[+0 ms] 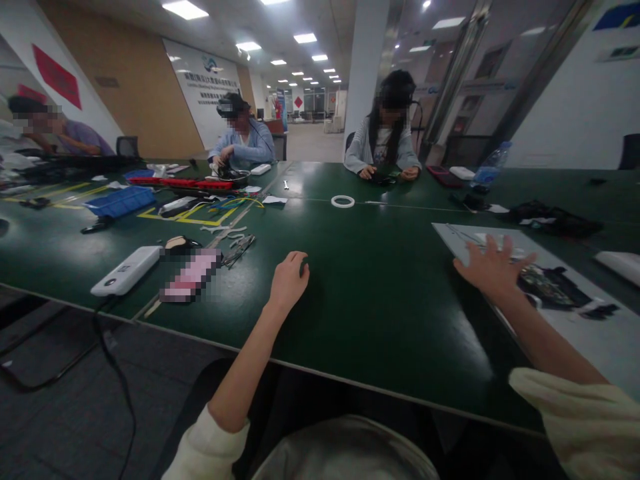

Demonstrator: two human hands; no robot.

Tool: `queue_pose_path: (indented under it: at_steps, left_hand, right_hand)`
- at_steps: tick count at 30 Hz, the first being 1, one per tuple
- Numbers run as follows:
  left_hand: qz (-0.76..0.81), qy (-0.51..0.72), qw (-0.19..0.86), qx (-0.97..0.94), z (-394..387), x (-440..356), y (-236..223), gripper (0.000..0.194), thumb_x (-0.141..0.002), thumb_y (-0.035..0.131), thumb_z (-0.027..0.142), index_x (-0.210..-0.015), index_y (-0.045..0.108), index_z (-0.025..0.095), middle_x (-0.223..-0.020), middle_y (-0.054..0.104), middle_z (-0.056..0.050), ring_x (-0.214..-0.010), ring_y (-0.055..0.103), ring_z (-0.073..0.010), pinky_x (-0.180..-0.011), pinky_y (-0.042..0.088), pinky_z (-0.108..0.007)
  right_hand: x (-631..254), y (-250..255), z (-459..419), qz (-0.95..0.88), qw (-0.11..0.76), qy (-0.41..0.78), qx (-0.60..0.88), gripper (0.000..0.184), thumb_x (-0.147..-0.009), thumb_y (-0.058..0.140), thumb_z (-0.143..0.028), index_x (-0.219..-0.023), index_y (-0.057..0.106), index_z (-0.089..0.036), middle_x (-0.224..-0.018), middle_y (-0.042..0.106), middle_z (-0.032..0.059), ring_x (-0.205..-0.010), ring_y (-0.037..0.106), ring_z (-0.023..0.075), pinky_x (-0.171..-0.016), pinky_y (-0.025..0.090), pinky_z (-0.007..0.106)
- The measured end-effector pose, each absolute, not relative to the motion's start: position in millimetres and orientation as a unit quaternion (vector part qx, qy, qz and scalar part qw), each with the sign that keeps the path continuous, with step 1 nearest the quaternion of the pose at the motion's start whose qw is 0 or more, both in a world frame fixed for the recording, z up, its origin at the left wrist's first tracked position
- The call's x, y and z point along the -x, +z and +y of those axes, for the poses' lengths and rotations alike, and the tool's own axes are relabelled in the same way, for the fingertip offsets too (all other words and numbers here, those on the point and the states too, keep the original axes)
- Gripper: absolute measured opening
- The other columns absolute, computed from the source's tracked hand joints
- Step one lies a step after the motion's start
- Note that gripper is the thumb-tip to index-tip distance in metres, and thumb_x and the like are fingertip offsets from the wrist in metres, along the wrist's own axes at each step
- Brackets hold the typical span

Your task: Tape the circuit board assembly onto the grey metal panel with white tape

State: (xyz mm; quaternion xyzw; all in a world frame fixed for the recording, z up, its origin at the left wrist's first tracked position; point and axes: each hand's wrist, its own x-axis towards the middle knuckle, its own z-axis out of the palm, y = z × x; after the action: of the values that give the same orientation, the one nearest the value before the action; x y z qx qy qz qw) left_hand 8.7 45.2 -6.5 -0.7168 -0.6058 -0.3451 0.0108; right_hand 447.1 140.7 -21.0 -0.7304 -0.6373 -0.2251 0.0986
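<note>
My left hand [290, 283] is on the green table [380, 300] in front of me, its fingers curled loosely inward, and nothing shows in it. To the right, my right hand [493, 270] reaches over a white board [595, 357], open with its fingers spread. Under and beyond those fingers lie small pale and metal pieces, partly hidden. Just right of the hand, a dark circuit board with black parts [553, 290] lies on the white board; whether my palm touches anything there I cannot tell.
Left of my left hand are a pink phone [193, 275], a white power bank [127, 270] with a cable, and pliers [240, 250]. A tape roll [343, 201] lies ahead. A blue tray [120, 201] and wires are farther left. Several people sit across; a bottle [493, 167] stands right.
</note>
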Motion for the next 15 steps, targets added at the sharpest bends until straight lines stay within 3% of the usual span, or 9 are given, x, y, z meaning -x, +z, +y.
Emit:
queue_pose_path:
  at_steps: [3,9,15]
  left_hand:
    - [-0.604,-0.346,0.001,0.718,44,-10,-6,0.023,-0.087,0.046,0.016,-0.108,0.054,0.017,-0.114,0.056,-0.008,-0.093,0.061,-0.0184,-0.084,0.050,-0.034]
    - [-0.606,-0.339,-0.017,0.720,42,-9,-7,0.023,-0.087,0.047,0.016,-0.109,0.054,0.017,-0.116,0.055,-0.008,-0.090,0.061,-0.0165,-0.083,0.050,-0.033]
    - [-0.603,-0.307,-0.018,0.736,39,-13,-5,0.022,-0.088,0.046,0.017,-0.107,0.056,0.017,-0.114,0.056,-0.007,-0.095,0.059,-0.0183,-0.087,0.048,-0.035]
  right_hand:
    - [-452,-23,121,-0.615,0.086,-0.270,0.736,0.051,-0.087,0.037,-0.048,-0.127,0.049,-0.019,-0.146,0.020,0.0161,-0.135,-0.002,0.0339,-0.096,0.003,0.066]
    - [-461,-24,115,-0.572,0.103,-0.221,0.783,0.060,-0.087,0.026,-0.056,-0.131,0.047,-0.019,-0.146,0.017,0.0160,-0.134,0.002,0.0354,-0.095,0.005,0.067]
    - [-491,-27,130,-0.535,0.120,-0.186,0.815,0.061,-0.086,0.027,-0.055,-0.127,0.051,-0.017,-0.141,0.027,0.0185,-0.133,0.006,0.0369,-0.095,0.004,0.065]
